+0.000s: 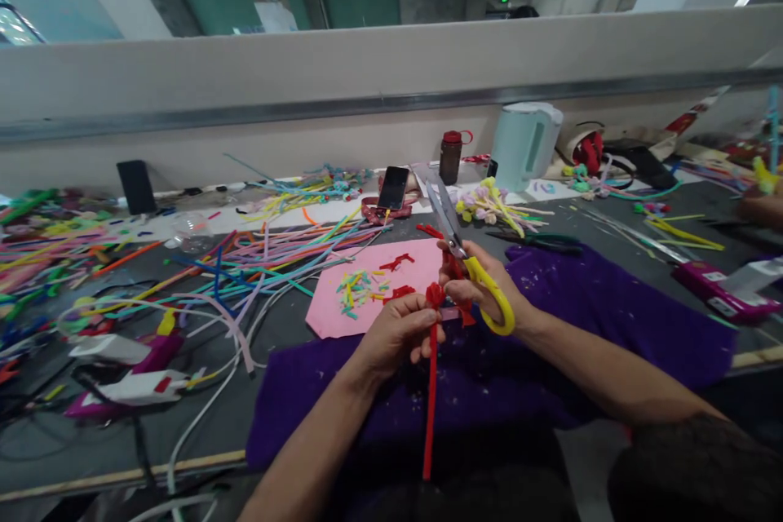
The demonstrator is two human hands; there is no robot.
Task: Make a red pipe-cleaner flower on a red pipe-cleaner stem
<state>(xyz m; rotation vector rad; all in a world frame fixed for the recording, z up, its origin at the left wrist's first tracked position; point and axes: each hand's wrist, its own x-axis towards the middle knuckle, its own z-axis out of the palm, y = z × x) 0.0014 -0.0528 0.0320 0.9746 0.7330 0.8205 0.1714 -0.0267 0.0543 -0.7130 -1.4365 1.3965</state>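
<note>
My left hand pinches a long red pipe cleaner near its top, where a small red curled bud sits; the stem hangs down toward me. My right hand grips yellow-handled scissors, blades pointing up and away, and its fingers also touch the red bud. Both hands work over a purple cloth. Just beyond lies a pink paper sheet with coloured and red snippets on it.
Heaps of coloured pipe cleaners spread left and back. Glue guns lie at left with cables. A phone, a brown bottle, a pale kettle and green-handled pliers stand behind. Another person's hand is at far right.
</note>
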